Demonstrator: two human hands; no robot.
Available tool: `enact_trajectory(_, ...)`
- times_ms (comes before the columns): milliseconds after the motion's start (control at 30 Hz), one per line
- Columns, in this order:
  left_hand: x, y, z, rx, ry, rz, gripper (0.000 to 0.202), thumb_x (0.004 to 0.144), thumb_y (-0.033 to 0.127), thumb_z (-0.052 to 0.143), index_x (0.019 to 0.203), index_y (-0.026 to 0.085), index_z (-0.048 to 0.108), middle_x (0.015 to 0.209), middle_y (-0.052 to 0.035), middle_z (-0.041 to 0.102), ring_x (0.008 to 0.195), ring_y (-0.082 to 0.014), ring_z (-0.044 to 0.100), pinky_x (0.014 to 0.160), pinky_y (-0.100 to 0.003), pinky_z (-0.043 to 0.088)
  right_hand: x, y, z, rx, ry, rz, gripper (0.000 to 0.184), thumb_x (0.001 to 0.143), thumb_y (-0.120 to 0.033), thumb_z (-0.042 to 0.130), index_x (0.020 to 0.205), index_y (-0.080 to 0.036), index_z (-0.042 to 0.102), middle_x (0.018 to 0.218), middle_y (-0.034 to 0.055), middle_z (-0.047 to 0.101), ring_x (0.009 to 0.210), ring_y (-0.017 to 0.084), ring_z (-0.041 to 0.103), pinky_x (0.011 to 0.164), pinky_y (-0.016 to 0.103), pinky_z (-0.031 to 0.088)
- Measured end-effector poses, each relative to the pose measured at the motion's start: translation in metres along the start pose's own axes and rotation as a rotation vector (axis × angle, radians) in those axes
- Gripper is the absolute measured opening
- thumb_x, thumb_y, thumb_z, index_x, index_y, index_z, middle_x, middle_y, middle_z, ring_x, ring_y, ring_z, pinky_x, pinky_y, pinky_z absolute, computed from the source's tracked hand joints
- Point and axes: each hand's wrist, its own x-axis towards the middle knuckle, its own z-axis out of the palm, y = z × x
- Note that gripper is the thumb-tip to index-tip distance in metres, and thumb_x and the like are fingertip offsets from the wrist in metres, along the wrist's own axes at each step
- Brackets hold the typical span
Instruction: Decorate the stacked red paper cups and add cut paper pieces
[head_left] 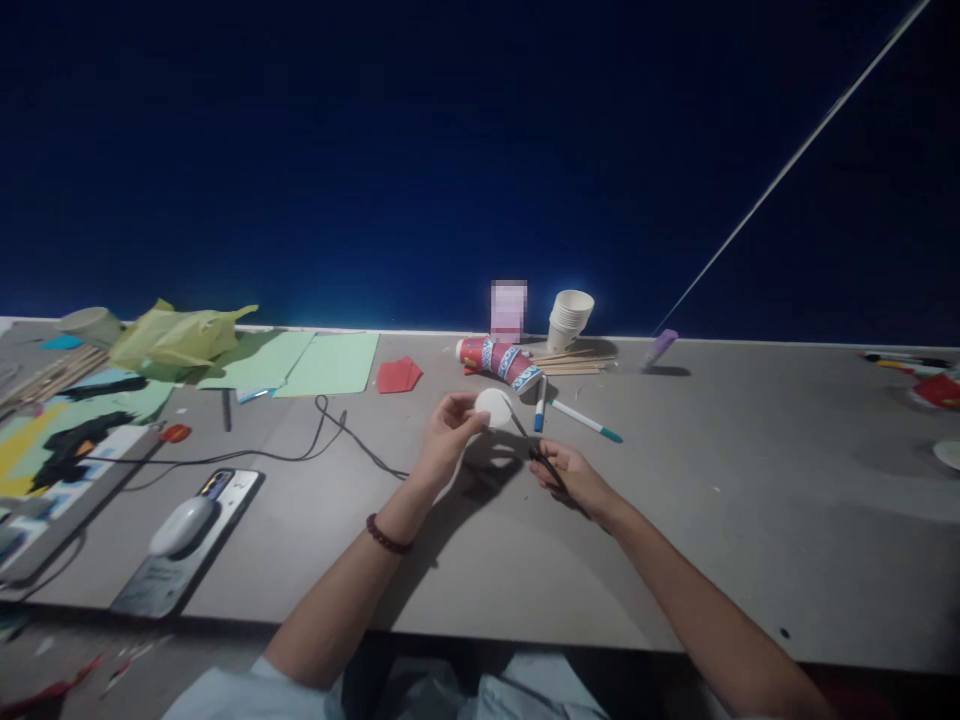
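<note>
Between the thumb and fingers of my left hand (451, 432) is a round white disc (493, 408), held above the table by its left edge. My right hand (568, 474) grips a pair of black-handled scissors (548, 466). The scissor blades point up and left and meet the disc's right edge; whether they have cut into it is too small to tell. Just beyond the hands lies a red and blue patterned stack of paper cups (501, 361) on its side. A blue-capped marker (540, 405) and a green-capped marker (587, 421) lie near the scissors.
White paper cups (570, 318) stand stacked at the back beside wooden sticks (574, 362). Red paper pieces (399, 375), green sheets (330, 363) and a yellow bag (180, 335) lie leftward. A black cable (285, 459), power strip (90, 500) and phone (191, 540) occupy the left side.
</note>
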Motion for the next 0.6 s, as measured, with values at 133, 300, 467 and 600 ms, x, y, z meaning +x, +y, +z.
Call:
enact_trajectory(133, -0.0011, -0.0017, -0.0004, -0.001, -0.014, 0.004, 0.044, 0.056, 0.031, 0.088, 0.086, 0.016, 0.060, 0.073, 0.0020, 0.066, 0.060, -0.0086, 0.061, 0.059, -0.022, 0.051, 0.0006, 0.0003, -0.0002, -0.005, 0.022, -0.006, 0.048, 0.065, -0.056, 0.077, 0.079, -0.021, 0.047, 0.051, -0.0119, 0.036, 0.042, 0.004, 0.025, 0.041, 0.020, 0.013)
enact_trajectory(300, -0.0007, -0.0046, -0.0015, -0.014, -0.036, -0.013, 0.044, 0.058, 0.029, 0.088, 0.086, 0.017, 0.057, 0.076, 0.0020, 0.067, 0.061, -0.0084, 0.062, 0.059, -0.021, 0.052, 0.0004, -0.0011, 0.0005, 0.002, 0.019, -0.005, 0.050, 0.065, -0.057, 0.077, 0.077, -0.022, 0.044, 0.049, -0.0124, 0.037, 0.040, 0.003, 0.023, 0.040, 0.021, 0.013)
enact_trajectory(467, -0.0009, -0.0056, -0.0018, -0.017, -0.040, -0.005, 0.043, 0.058, 0.028, 0.088, 0.086, 0.017, 0.057, 0.075, 0.0024, 0.067, 0.062, -0.0080, 0.062, 0.060, -0.020, 0.052, -0.0002, -0.0020, 0.0007, -0.009, 0.022, -0.006, 0.049, 0.065, -0.056, 0.077, 0.078, -0.022, 0.044, 0.049, -0.0134, 0.034, 0.040, 0.003, 0.021, 0.041, 0.021, 0.011)
enact_trajectory(600, -0.0008, -0.0049, -0.0023, -0.013, -0.043, -0.001, 0.043, 0.058, 0.029, 0.088, 0.086, 0.017, 0.057, 0.074, 0.0024, 0.067, 0.060, -0.0080, 0.062, 0.059, -0.020, 0.052, -0.0014, -0.0030, -0.0001, -0.029, 0.021, -0.016, 0.049, 0.065, -0.057, 0.077, 0.078, -0.022, 0.046, 0.050, -0.0133, 0.033, 0.041, 0.004, 0.021, 0.041, 0.022, 0.011)
